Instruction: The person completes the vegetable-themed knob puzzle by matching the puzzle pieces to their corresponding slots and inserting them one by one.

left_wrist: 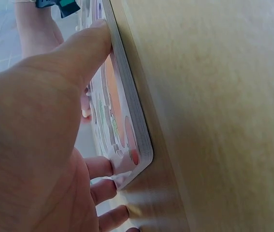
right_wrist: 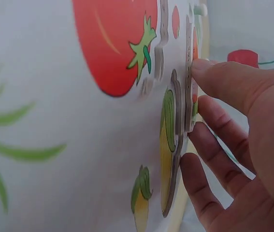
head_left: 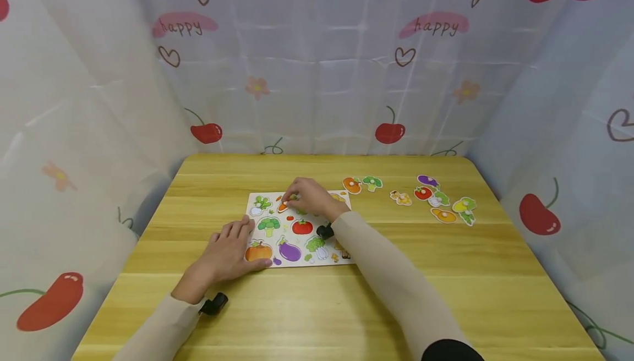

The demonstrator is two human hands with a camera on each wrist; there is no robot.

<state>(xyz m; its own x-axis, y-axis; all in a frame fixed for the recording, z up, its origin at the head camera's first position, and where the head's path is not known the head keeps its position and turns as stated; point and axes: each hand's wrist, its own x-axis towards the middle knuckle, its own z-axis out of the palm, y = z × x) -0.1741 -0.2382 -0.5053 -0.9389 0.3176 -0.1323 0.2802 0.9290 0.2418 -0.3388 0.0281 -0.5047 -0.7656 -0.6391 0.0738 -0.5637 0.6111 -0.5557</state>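
Observation:
A white vegetable puzzle board [head_left: 300,232] lies on the wooden table [head_left: 446,273]. My left hand [head_left: 231,251] lies flat at its left edge, the thumb [left_wrist: 86,50] pressing the board's rim [left_wrist: 129,113] by the pumpkin picture [head_left: 259,251]. My right hand [head_left: 308,196] reaches over the board's top row and pinches a thin orange and green puzzle piece [head_left: 283,206]. In the right wrist view this piece [right_wrist: 191,104] stands on edge between thumb and fingers [right_wrist: 223,82], beside the corn piece [right_wrist: 168,145] and the tomato picture [right_wrist: 110,43].
Several loose vegetable pieces lie to the right of the board: an orange one [head_left: 351,185], a broccoli [head_left: 372,182], an eggplant [head_left: 428,180], a tomato [head_left: 422,193] and others [head_left: 453,211]. Cherry-print curtains [head_left: 317,64] enclose the table on three sides.

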